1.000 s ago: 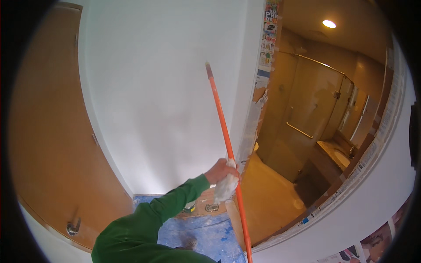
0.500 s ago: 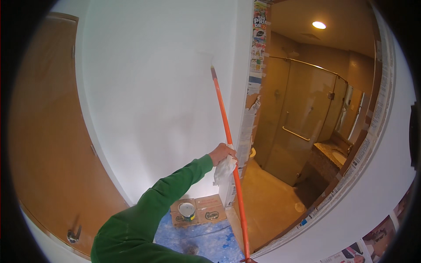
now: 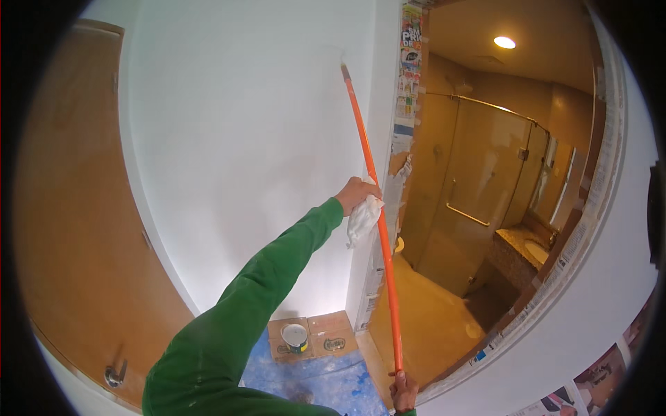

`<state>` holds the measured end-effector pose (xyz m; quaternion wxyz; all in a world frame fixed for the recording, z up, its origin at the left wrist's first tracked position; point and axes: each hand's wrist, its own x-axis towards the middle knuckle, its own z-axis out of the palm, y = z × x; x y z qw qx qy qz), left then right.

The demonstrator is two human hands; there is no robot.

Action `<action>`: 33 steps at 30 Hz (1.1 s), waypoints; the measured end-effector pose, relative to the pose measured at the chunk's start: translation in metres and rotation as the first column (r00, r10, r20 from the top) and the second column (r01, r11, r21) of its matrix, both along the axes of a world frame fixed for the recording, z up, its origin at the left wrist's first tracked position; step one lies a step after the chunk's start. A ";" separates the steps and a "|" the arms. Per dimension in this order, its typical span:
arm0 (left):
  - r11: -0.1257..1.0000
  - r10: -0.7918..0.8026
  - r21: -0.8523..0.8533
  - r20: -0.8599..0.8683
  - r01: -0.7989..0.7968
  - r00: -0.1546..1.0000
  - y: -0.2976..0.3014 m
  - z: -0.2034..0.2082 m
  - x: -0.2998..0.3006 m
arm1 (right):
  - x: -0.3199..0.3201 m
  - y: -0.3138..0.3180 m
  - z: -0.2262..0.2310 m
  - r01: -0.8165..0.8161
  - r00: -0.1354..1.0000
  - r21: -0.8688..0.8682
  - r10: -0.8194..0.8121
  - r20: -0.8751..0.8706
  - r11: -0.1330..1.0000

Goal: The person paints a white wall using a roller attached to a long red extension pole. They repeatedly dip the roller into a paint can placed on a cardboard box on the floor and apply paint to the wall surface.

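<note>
my left hand (image 3: 356, 195) is closed round the upper stretch of the long orange pole (image 3: 390, 277), a crumpled white cloth (image 3: 363, 223) caught in the same grip and hanging limp beneath. my right hand (image 3: 404, 392) has its fingers curled round the pole's low end; that wide spacing probably steadies such a long, thin, smooth shaft. the pole slants up before the white wall (image 3: 229, 139), its dark tip near the surface, though i can't tell whether they touch. below, a round open can (image 3: 300, 347) sits on flat brown cardboard (image 3: 333, 338), over a blotchy blue sheet (image 3: 312, 381), likely to catch drips. taped, wrinkled newspaper (image 3: 408, 93) lines the doorway edge, seemingly as a shield.
</note>
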<state>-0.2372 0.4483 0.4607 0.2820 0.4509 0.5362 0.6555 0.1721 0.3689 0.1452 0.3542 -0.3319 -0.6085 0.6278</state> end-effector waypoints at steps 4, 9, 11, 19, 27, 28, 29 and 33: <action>0.993 0.114 0.019 -0.117 -0.112 0.987 -0.037 -0.003 0.015 | -0.031 0.013 0.039 -0.021 0.996 0.101 0.012 0.086 0.995; 0.981 -0.137 -0.195 -0.637 0.013 0.759 -0.095 -0.168 -0.005 | -0.064 0.042 0.091 0.020 0.988 0.271 -0.059 0.140 0.962; 0.923 -0.300 -0.376 -0.837 -0.083 0.458 -0.130 -0.262 -0.012 | -0.072 0.054 0.114 0.027 0.989 0.320 -0.072 0.130 0.947; 0.349 -0.285 -0.889 -0.402 -0.297 0.870 -0.355 -0.557 -0.031 | -0.117 0.116 0.215 0.042 0.999 0.532 -0.037 -0.021 0.846; 0.093 -0.078 -0.959 -0.274 -0.267 0.959 -0.441 -0.598 -0.029 | -0.131 0.134 0.307 -0.043 0.999 0.449 0.040 0.016 0.892; 0.089 -0.064 -0.960 -0.273 -0.266 0.960 -0.447 -0.602 -0.027 | -0.132 0.136 0.311 -0.057 0.998 0.420 0.061 0.005 0.906; 0.087 -0.064 -0.962 -0.265 -0.260 0.962 -0.448 -0.605 -0.025 | -0.131 0.139 0.313 -0.068 0.997 0.392 0.075 -0.004 0.918; 0.090 -0.092 -0.963 -0.264 -0.256 0.960 -0.449 -0.617 -0.016 | -0.119 0.149 0.288 -0.050 0.998 0.477 0.060 -0.006 0.878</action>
